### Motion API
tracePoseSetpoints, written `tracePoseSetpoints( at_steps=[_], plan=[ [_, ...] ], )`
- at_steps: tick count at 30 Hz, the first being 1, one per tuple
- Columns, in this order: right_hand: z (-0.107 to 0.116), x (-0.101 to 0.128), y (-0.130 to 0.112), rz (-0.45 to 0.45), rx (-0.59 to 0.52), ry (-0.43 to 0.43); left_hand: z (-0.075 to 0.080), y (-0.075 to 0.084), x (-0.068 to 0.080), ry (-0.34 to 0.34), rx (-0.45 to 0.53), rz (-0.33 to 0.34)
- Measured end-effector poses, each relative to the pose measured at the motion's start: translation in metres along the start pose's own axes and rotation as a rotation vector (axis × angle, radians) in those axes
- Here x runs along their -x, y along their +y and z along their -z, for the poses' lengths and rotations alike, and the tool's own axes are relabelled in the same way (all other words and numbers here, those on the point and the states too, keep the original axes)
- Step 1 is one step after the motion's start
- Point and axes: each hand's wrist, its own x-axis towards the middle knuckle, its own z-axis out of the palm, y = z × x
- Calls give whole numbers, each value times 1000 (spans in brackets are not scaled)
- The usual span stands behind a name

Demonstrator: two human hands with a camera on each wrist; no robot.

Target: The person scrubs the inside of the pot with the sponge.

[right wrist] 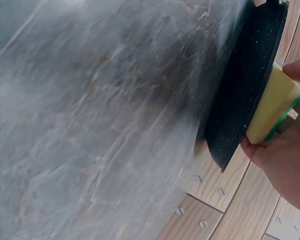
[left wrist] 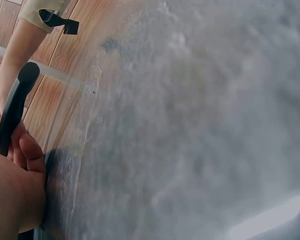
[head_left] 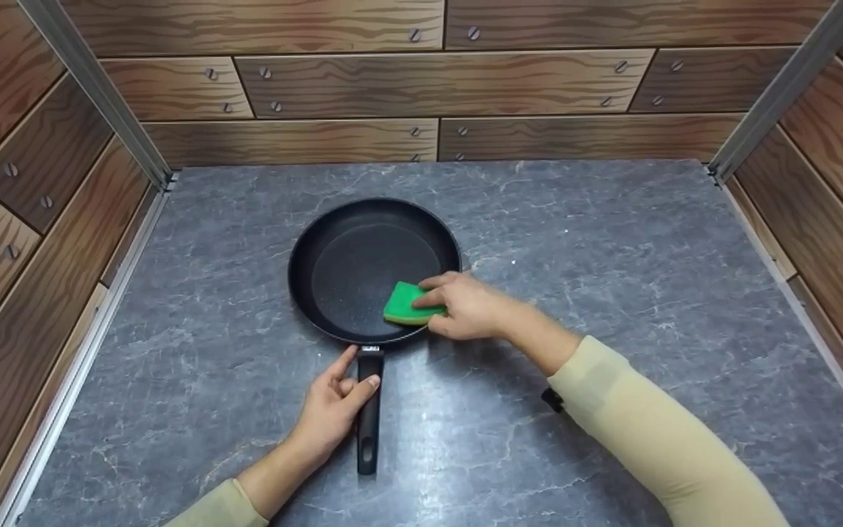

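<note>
A black frying pan lies on the grey marbled tabletop, its handle toward the person. My left hand grips the handle near the pan, thumb on top and index finger stretched toward the rim. In the left wrist view the handle rises between thumb and fingers. A sponge, green on top and yellow below, is pinched in my right hand at the pan's near right wall. The right wrist view shows the sponge's yellow side over the rim; its contact with the pan's bottom is hidden.
Wood-plank-patterned walls enclose the table at the back and both sides. Metal posts stand at the back corners. A black strap piece hangs at the right sleeve.
</note>
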Motion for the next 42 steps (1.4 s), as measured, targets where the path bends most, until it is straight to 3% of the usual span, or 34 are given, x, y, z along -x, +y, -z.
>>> tracePoseSetpoints(
  at_steps=[11, 19, 42],
  plan=[
    [-8, -8, -16, 55, -99, -71, 2, -2, 2, -11, -17, -4],
    [-5, -8, -21, -11, -113, -121, 2, -3, 2, -22, 2, -7],
    [-14, -20, -27, 19, -158, -145, 3, -2, 0, -34, 10, 3]
  ],
)
